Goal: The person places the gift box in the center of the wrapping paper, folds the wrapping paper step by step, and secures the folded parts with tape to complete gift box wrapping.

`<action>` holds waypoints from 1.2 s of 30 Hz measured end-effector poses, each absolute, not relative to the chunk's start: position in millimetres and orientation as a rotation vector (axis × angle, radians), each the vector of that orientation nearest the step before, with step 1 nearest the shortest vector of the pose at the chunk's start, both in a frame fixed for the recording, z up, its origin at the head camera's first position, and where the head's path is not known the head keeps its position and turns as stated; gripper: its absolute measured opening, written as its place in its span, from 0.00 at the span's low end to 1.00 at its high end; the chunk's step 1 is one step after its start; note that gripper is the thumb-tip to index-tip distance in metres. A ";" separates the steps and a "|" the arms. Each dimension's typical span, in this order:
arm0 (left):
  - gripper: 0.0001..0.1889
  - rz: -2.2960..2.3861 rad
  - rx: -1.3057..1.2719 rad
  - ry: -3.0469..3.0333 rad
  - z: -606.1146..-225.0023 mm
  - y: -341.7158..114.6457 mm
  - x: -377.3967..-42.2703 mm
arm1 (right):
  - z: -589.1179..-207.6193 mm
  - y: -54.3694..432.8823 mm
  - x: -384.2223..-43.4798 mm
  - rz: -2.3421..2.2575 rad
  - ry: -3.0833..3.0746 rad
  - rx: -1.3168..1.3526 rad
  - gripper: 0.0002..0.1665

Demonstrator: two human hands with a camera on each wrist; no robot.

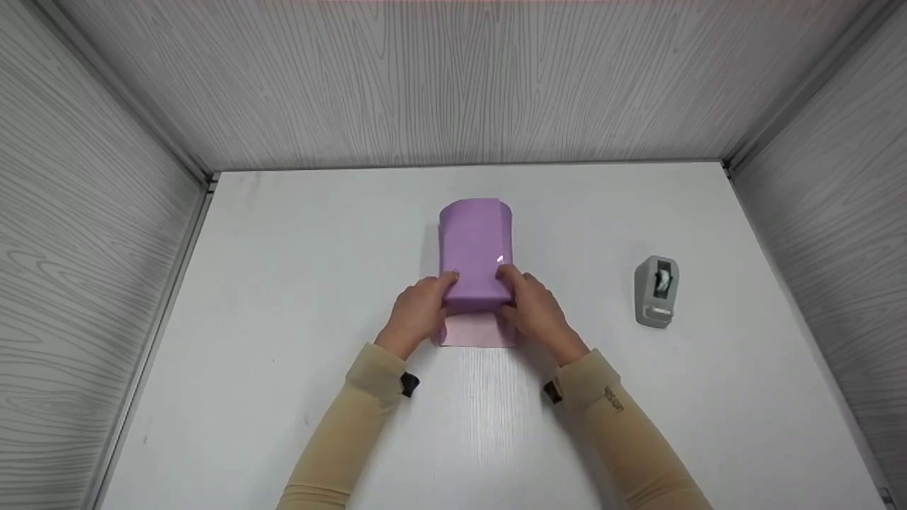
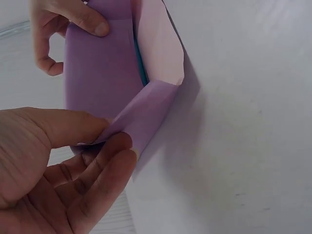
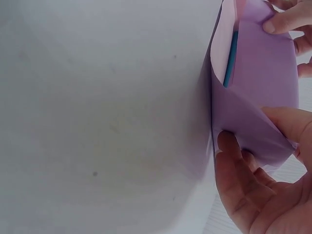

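In the head view, a purple paper wrapping [image 1: 475, 244] lies at the middle of the table, folded round something mostly hidden. A teal edge [image 2: 140, 62] of the contents shows through the near end, in both wrist views. The paper's pale pink inner side forms a flap [image 1: 478, 331] toward the person. My left hand [image 1: 418, 312] pinches the folded paper at the near left corner, thumb above and fingertips against the side fold. At the near right corner my right hand [image 1: 536, 312] pinches the paper likewise, thumb on top, fingers on its side [image 3: 239, 114].
A grey tape dispenser [image 1: 655, 292] with a roll in it stands to the right on the white table [image 1: 305, 234]. Grey wood-grain panels [image 1: 453, 85] enclose the table at the back, left and right.
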State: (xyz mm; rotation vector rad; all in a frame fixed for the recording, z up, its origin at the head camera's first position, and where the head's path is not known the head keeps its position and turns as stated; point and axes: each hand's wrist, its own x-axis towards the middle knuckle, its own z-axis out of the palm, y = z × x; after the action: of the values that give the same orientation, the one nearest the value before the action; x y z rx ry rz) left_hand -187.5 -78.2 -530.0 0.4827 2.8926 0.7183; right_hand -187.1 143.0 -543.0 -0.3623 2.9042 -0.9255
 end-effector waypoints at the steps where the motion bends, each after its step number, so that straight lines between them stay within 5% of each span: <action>1: 0.32 0.700 0.488 2.904 -530.0 -77.8 -187.2 | -543.0 143.0 -187.1 -0.928 2.905 -0.365 0.33; 36: 0.18 0.385 1.043 3.077 -528.9 -66.9 -195.9 | -539.6 149.4 -188.2 -1.049 2.843 -0.367 0.25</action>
State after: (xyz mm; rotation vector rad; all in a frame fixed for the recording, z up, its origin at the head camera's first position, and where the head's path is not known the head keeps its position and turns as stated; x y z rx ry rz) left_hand -195.9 -66.9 -528.9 1.0433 3.0770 0.3848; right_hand -188.2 149.4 -539.6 -0.3668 2.8430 -1.0493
